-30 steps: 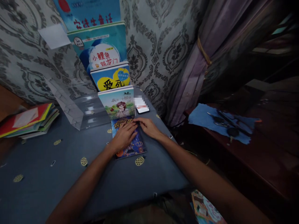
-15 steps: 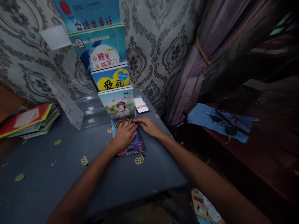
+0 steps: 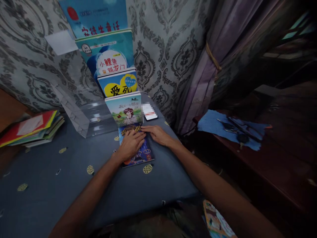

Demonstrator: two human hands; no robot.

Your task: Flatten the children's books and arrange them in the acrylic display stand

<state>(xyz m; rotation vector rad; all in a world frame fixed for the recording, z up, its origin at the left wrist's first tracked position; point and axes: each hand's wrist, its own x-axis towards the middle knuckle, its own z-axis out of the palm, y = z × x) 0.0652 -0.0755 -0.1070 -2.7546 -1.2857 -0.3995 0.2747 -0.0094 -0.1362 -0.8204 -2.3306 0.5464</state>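
Note:
A dark blue book [image 3: 143,154] lies flat on the blue-covered table [image 3: 61,185], at the foot of a clear stepped stand. My left hand [image 3: 130,144] rests flat on its cover, fingers stretched out. My right hand [image 3: 158,134] lies open along the book's upper right edge, fingertips touching it. Several books stand in tiers behind: a pale one with a girl [image 3: 124,108], a yellow and blue one [image 3: 118,84], a teal one [image 3: 106,53] and a blue one at the top [image 3: 95,16].
A clear stand [image 3: 84,115] takes up the table's back. A stack of colourful books [image 3: 31,127] lies at the far left. A phone [image 3: 150,115] sits by the wall. On the right, a curtain [image 3: 205,69] and a dark wooden surface with a blue cloth [image 3: 213,124].
Both hands stay on the dark blue book, almost still. The view has shifted slightly.

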